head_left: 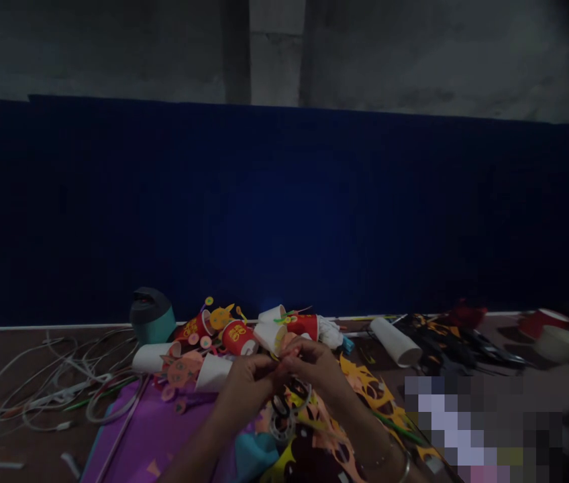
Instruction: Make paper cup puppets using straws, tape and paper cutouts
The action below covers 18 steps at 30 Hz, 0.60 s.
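My left hand (247, 388) and my right hand (315, 369) meet over the middle of the table, fingers pinched together. Between the fingertips is a small piece with a bit of yellow showing; its kind is too dim and covered to tell. Just beyond the fingers lie a white paper cup (270, 335) and a red cup with yellow print (239, 337). Below the hands sits a roll of tape (282, 426), close to some dark loops I cannot identify. Under my left forearm spreads a purple sheet (164, 429), with an orange paper cat-like face (182, 369) at its far edge.
Tangled white cables (58, 382) and a teal-and-black device (152, 315) are at the left. Cut orange paper scraps (372, 389) lie right of my hands. Farther right are a long white cup (396, 342), dark tools (458, 345) and a red bowl-like item (541, 324). A blue panel (284, 208) stands behind.
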Available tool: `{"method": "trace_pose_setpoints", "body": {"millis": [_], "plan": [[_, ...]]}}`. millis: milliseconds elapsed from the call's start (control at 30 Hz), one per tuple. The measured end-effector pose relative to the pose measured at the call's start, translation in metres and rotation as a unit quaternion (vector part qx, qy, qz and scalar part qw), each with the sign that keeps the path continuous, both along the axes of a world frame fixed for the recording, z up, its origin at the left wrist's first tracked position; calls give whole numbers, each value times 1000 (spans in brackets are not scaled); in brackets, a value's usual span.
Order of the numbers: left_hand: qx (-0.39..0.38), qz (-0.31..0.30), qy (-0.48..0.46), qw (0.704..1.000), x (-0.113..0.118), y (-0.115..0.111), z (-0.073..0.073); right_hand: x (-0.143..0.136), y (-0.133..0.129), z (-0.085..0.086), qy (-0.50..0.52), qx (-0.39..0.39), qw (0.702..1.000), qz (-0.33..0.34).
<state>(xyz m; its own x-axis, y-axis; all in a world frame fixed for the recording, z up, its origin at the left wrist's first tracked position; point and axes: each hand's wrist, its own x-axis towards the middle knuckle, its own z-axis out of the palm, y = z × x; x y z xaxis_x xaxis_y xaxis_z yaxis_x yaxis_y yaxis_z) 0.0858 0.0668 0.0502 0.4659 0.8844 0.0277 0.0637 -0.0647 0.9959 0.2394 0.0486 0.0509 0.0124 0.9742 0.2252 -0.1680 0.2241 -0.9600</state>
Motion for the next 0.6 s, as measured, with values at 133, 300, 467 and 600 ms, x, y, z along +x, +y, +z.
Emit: {"method": "trace_pose_setpoints", "body": {"millis": [133,300,467,600], "plan": [[84,18,11,996,0,-7,4,-4,-4,5,28,7,999,-40],[64,18,7,998,2,-13,11,-5,-5,7,39,-48,998,-16],[100,26,58,993,-7,-6,29,3,-2,9,24,-6,993,-112],[149,16,199,969,-36,-3,29,10,1,10,-15,-54,979,-195]]}}
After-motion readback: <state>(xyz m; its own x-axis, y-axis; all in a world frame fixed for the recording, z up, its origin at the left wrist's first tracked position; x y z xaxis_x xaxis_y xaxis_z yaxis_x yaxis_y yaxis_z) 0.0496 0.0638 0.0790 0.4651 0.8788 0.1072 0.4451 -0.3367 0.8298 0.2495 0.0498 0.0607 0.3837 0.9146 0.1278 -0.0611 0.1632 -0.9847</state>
